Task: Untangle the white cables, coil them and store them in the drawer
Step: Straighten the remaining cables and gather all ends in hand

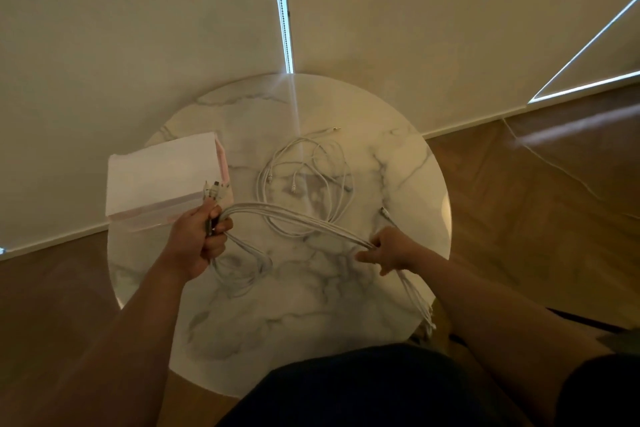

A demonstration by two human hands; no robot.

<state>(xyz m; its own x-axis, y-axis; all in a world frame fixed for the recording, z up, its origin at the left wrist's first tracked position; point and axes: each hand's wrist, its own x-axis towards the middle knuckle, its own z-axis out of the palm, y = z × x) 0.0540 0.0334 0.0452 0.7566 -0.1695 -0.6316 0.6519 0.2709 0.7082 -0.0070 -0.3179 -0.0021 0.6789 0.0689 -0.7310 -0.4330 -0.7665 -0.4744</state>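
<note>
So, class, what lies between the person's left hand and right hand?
A bundle of white cables spans from left hand to right hand, above the table; head view.

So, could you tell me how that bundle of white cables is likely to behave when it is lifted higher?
Probably floppy: the bundle curves loosely between the left hand and right hand, and its tails droop past the table edge. Likely light, as the strands look thin. They may splay, since nothing visibly binds them.
</note>
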